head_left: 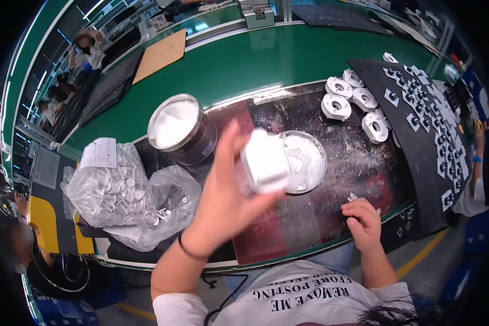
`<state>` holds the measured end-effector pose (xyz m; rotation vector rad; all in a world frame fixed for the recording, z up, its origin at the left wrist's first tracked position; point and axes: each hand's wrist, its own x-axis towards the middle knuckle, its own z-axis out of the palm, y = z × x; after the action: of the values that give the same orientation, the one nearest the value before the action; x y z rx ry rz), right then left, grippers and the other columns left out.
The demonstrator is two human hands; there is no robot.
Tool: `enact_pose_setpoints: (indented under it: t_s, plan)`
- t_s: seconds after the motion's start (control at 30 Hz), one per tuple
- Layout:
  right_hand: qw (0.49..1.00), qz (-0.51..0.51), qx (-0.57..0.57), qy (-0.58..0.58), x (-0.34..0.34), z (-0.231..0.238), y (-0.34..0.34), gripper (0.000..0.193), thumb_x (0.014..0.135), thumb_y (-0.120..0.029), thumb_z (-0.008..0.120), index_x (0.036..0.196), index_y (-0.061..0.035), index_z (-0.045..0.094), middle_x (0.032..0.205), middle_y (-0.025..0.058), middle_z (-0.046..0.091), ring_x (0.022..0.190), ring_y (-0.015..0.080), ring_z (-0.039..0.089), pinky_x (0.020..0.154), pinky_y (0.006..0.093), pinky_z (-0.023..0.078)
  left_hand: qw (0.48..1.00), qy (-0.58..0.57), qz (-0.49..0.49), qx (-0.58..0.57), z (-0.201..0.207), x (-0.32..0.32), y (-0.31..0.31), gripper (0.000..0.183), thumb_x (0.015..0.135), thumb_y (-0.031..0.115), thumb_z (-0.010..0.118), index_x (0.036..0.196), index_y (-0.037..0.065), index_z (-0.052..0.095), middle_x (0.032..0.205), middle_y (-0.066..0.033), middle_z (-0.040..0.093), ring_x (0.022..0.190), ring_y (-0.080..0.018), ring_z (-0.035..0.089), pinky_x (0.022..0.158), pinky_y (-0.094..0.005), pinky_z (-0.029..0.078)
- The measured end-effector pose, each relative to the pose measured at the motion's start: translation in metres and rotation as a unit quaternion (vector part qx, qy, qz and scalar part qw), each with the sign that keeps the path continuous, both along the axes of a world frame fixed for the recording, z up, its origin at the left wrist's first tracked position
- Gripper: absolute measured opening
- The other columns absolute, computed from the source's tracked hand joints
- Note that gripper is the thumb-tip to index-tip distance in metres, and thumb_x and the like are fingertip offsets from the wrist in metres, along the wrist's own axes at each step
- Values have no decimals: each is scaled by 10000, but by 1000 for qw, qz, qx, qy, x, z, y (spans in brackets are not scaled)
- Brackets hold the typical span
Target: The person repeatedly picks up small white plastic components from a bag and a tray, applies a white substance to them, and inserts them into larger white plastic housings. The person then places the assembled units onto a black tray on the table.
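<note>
My left hand [223, 198] is raised over the bench, its thumb and fingers gripping a white blocky piece [267, 162] smeared by motion. Behind that piece, partly covered by it, lies a shallow round dish [307, 163] of white paste. My right hand [363, 221] rests by the bench's near edge with curled fingers. A small pale bit shows at its fingertips, too small to name. Left of the dish stands an open tin [201, 144] with white material inside. Several white ring-shaped housings [337, 107] with round holes sit at the back right.
Clear plastic bags of small white parts [114, 190] lie at the left. A black board [364, 73] on the right bears many small white squares with dark round parts. Farther back are a tan board [160, 54] and a metal box [257, 15]. Other people work nearby.
</note>
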<state>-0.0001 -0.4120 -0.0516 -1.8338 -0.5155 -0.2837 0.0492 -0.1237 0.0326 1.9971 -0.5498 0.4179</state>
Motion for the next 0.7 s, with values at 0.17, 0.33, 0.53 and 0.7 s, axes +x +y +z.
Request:
enact_pose_setpoints:
  t_s: [0.17,0.33,0.53,0.7]
  plan:
    - [1000,3,6,0,0,0,-4,132,744,-53,599,860,-8,642,920,121,647,832,258,593,752,349,454,989,14,147,32,13,132,-16,1005,606,156,813,1373,-12,187,1155,-245,545,1068,-360,557,917,-389,443]
    - [999,12,-7,-51,3,4,-3,105,722,-30,617,820,-22,653,861,113,657,745,254,608,686,344,479,964,38,248,87,-36,234,1,1066,611,145,807,1396,-27,106,1133,-224,570,1028,-301,599,884,-338,469]
    - [999,8,18,-51,5,0,-9,111,725,-19,611,826,-25,657,834,112,658,699,253,611,664,338,485,947,172,257,86,-63,267,3,1119,598,204,818,1410,-25,82,1209,-266,505,1110,-371,526,947,-371,428]
    - [998,15,44,-50,4,1,-7,106,725,-16,605,819,-24,654,818,111,656,691,248,609,658,336,484,927,101,306,192,-51,246,16,1193,613,305,820,1419,-59,20,1251,-324,463,1193,-346,479,972,-336,407]
